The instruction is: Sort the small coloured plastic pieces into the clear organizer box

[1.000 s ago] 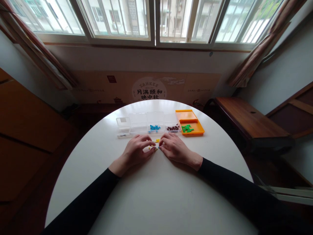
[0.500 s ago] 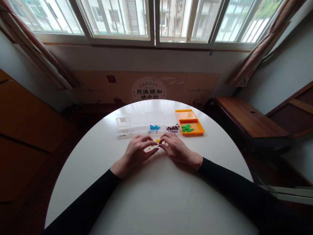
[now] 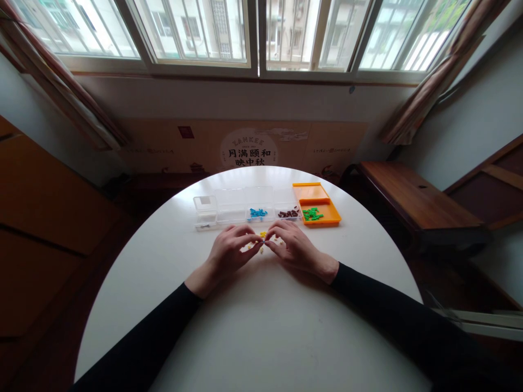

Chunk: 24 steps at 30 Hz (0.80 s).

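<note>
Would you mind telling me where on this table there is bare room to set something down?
The white table is bare between the sleeves toward the near edge, and on its left side beside the left hand. It is crowded at the far edge: clear boxes, orange tray, and small yellow pieces between left hand and right hand.

The little yellow pieces [image 3: 263,235] on the white table [image 3: 261,326] are partly covered by the left hand [image 3: 229,251] and the right hand [image 3: 295,249], and it cannot be told whether one is pinched where the fingertips meet. The blue bits [image 3: 257,212], brown bits [image 3: 288,213] and green bits [image 3: 312,214] in the boxes are too small for their shapes to be made out. Both black sleeves [image 3: 155,337] are cut off by the bottom edge, and the near rim of the table is cut off there too.
</note>
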Each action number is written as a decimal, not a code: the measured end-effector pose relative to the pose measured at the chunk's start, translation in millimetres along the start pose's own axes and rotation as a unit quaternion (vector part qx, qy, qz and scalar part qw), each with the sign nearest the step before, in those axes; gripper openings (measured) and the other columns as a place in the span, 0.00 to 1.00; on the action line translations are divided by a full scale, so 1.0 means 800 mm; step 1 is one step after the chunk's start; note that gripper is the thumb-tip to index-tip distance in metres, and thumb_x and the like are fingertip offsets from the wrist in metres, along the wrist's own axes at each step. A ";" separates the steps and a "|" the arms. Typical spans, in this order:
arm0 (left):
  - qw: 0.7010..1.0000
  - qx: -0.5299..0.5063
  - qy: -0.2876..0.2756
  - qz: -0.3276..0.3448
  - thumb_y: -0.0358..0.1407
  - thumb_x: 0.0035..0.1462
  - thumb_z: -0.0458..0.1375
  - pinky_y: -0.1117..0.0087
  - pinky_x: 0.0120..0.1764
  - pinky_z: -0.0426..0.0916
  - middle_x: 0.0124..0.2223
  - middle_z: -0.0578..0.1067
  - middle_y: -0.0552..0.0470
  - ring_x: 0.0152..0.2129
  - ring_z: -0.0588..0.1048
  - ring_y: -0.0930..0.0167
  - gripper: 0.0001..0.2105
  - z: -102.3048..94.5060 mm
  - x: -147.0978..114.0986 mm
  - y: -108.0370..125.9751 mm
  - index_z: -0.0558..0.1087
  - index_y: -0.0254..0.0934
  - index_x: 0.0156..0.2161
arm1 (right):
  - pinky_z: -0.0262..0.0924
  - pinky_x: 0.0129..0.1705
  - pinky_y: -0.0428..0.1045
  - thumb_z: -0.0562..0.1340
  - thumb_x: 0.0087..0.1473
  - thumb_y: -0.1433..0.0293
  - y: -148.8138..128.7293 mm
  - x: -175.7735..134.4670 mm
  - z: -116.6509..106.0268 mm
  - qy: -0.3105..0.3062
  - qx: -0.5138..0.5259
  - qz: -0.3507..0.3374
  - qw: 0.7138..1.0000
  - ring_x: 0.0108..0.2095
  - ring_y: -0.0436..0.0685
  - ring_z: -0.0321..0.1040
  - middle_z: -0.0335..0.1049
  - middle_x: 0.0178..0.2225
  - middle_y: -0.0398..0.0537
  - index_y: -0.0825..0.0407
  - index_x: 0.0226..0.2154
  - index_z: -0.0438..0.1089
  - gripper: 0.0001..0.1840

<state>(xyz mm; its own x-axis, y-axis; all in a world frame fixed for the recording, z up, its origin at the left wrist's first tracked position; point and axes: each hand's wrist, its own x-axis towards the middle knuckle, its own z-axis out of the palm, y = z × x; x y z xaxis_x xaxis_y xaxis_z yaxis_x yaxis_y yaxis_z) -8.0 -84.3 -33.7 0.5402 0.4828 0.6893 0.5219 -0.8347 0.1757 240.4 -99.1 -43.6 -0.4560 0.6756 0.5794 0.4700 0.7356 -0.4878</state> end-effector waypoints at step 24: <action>1.000 -0.017 0.000 -0.017 0.35 0.69 0.67 0.65 0.41 0.72 0.38 0.83 0.54 0.30 0.80 0.72 0.02 -0.002 0.003 0.003 0.83 0.43 0.42 | 0.67 0.57 0.60 0.68 0.71 0.69 -0.002 -0.002 -0.002 0.012 -0.009 0.001 1.000 0.49 0.64 0.74 0.78 0.45 0.50 0.47 0.44 0.74 0.02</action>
<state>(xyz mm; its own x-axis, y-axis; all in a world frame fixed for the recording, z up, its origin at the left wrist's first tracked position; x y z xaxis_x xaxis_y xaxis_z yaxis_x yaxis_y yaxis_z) -6.6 -85.4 -31.0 0.5222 0.5109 0.6828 0.5177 -0.8262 0.2222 241.4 -101.1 -42.7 -0.4380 0.6749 0.5939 0.4841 0.7337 -0.4768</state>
